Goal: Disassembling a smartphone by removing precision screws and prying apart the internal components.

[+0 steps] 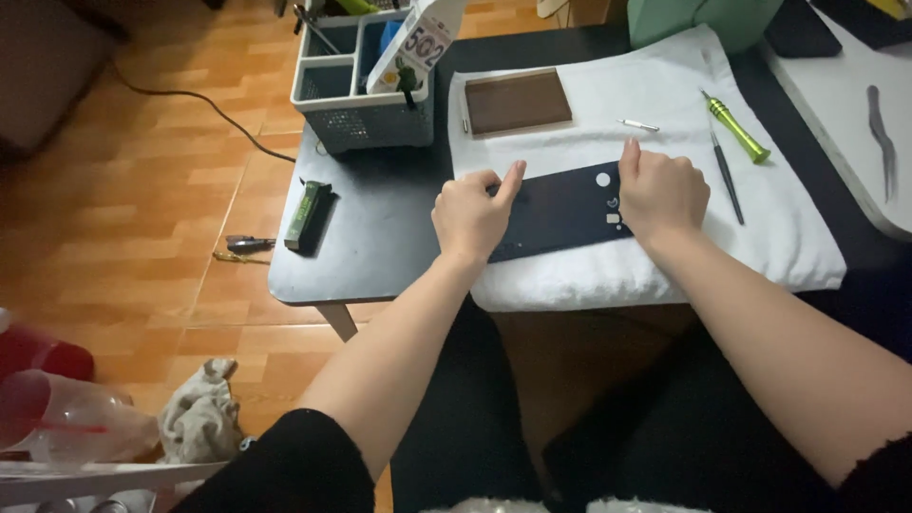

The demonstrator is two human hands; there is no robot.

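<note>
Dark phone back panel point(560, 209) lies flat at the middle of the frame on a white towel point(665, 104), pinned at both ends. Left hand point(472, 214) is loosely curled, thumb pressed to the panel's left edge; right hand point(660, 190) is curled over the right end, thumb on the upper edge. Separation looks under way, not finished. Above sit a brown plate point(517, 100), a green screwdriver point(736, 128), a thin black tool point(727, 176); upper left, a grey basket point(366, 119) on the dark tabletop point(380, 228).

colours on the low table
dark navy panel point(560, 211) lay on a white towel point(665, 95); brown slab point(517, 101), lime-green screwdriver point(736, 127), grey basket point(366, 119).
</note>
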